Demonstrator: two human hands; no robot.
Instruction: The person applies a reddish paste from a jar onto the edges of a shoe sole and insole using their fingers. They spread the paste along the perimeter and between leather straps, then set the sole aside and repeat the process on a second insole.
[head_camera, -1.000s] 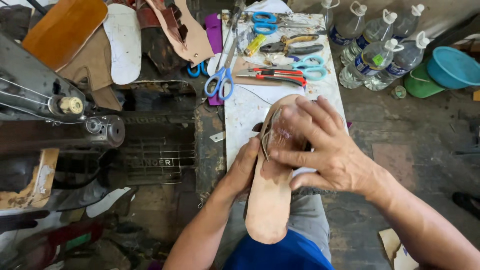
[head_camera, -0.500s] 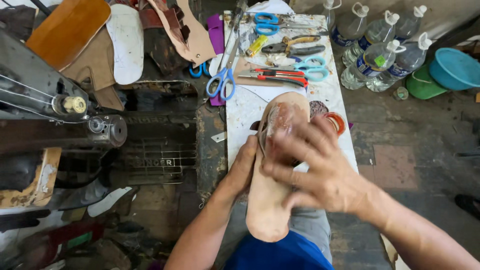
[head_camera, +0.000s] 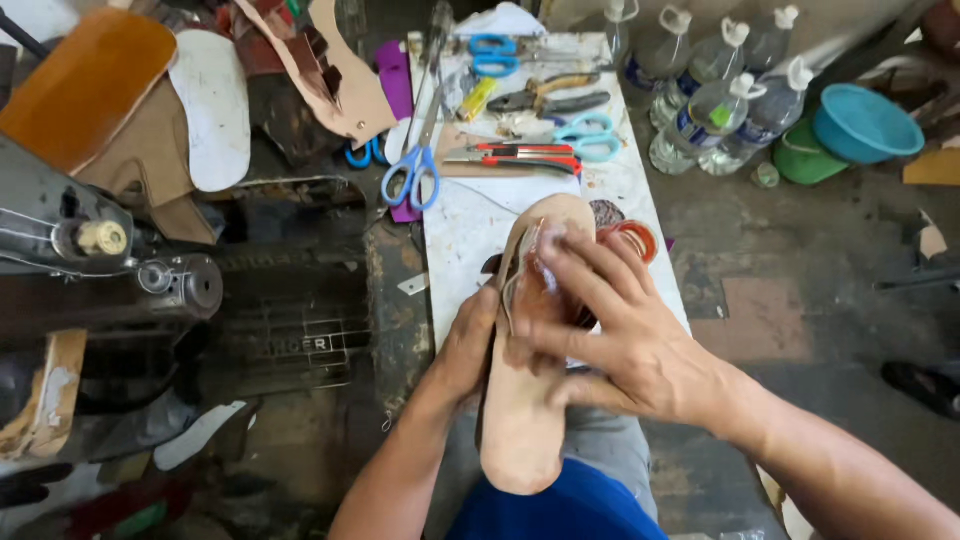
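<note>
Head view: left hand (head_camera: 468, 345) grips the tan sole (head_camera: 525, 400) — right hand (head_camera: 615, 330), fingers spread open, presses a strap onto it; firm, even pressure seems needed.

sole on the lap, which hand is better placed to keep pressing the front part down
Right, probably. The right hand lies spread over the front of the tan sole, while the left hand grips its side edge, steadying it.

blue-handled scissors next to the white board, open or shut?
Open. The blue-handled scissors lie flat at the white board's left edge, the two handle loops spread apart; the blades look slightly parted.
</note>
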